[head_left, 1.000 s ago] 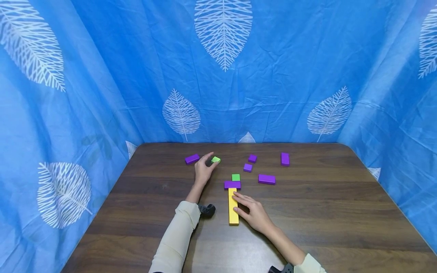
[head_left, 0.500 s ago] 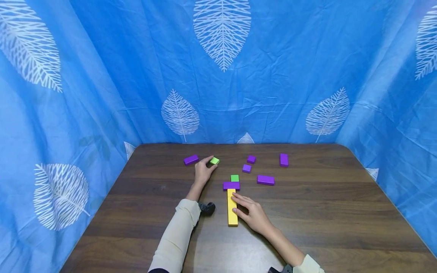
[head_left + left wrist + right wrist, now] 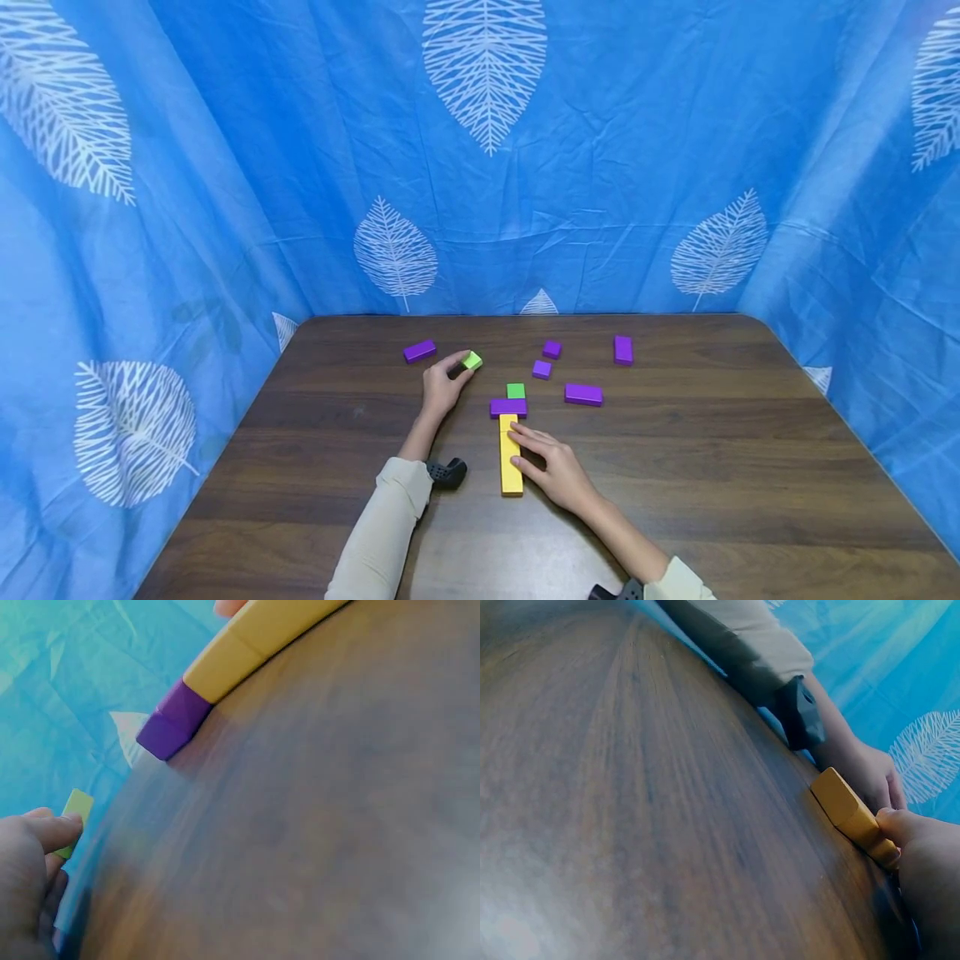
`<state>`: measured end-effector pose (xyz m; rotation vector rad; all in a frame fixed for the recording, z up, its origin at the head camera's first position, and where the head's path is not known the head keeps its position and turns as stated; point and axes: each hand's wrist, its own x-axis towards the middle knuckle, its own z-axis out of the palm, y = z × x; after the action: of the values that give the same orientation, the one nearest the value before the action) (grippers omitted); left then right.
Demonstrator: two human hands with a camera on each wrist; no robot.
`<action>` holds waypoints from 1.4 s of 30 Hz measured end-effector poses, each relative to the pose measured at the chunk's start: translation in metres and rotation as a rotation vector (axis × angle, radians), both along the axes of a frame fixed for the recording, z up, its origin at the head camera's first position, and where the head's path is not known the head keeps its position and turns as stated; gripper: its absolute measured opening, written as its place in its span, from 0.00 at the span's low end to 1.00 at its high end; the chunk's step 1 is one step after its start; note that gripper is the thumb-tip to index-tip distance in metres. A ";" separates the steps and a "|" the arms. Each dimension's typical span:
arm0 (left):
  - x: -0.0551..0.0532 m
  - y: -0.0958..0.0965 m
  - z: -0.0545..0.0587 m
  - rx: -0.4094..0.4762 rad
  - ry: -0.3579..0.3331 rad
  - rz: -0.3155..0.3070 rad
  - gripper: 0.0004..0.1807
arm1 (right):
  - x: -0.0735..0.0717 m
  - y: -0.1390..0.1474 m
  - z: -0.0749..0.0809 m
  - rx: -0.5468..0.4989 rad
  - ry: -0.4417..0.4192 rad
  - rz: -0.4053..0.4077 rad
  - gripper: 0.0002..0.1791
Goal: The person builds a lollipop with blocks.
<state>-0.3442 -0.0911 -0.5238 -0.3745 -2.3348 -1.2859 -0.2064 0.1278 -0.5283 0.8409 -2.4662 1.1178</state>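
My left hand point(image 3: 441, 390) pinches a small light green block point(image 3: 473, 361) between thumb and fingers, at the back left of the table. In the left wrist view the thumb lies across the face of that green block point(image 3: 77, 802). My right hand point(image 3: 558, 471) rests its fingertips and thumb tip along the right side of a row of yellow blocks point(image 3: 511, 467). A seam crosses the yellow row near its far end. Against that end lies a purple block point(image 3: 508, 408) set crosswise, with a green block point(image 3: 516, 390) right behind it.
Two small purple blocks point(image 3: 542, 369) lie behind and right of the row. Longer purple blocks lie at the right point(image 3: 583, 395), the back right point(image 3: 623, 350) and the back left point(image 3: 420, 351). A blue leaf-patterned curtain point(image 3: 600, 167) hangs behind the wooden table point(image 3: 712, 467).
My left hand has drawn slightly nearer with the light green block, now held between thumb and fingers. The right hand stays at the yellow blocks.
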 end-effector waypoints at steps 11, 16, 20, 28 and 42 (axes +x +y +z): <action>0.017 -0.007 0.003 -0.156 -0.156 -0.221 0.19 | 0.000 0.001 0.000 0.014 -0.004 -0.002 0.20; 0.016 -0.010 0.003 -0.211 -0.176 -0.301 0.19 | 0.000 0.001 0.000 0.014 -0.003 0.000 0.20; 0.017 -0.012 0.004 -0.170 -0.202 -0.323 0.21 | 0.000 0.000 0.000 0.012 -0.006 0.000 0.21; 0.015 -0.010 0.004 -0.094 -0.200 -0.309 0.17 | 0.000 0.000 0.000 0.008 -0.011 -0.002 0.21; 0.016 -0.003 0.008 -0.105 -0.227 -0.373 0.16 | 0.000 -0.001 0.000 0.006 -0.016 -0.003 0.20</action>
<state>-0.3277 -0.0944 -0.5162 -0.7648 -2.6175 -1.4397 -0.2066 0.1271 -0.5278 0.8332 -2.4847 1.1207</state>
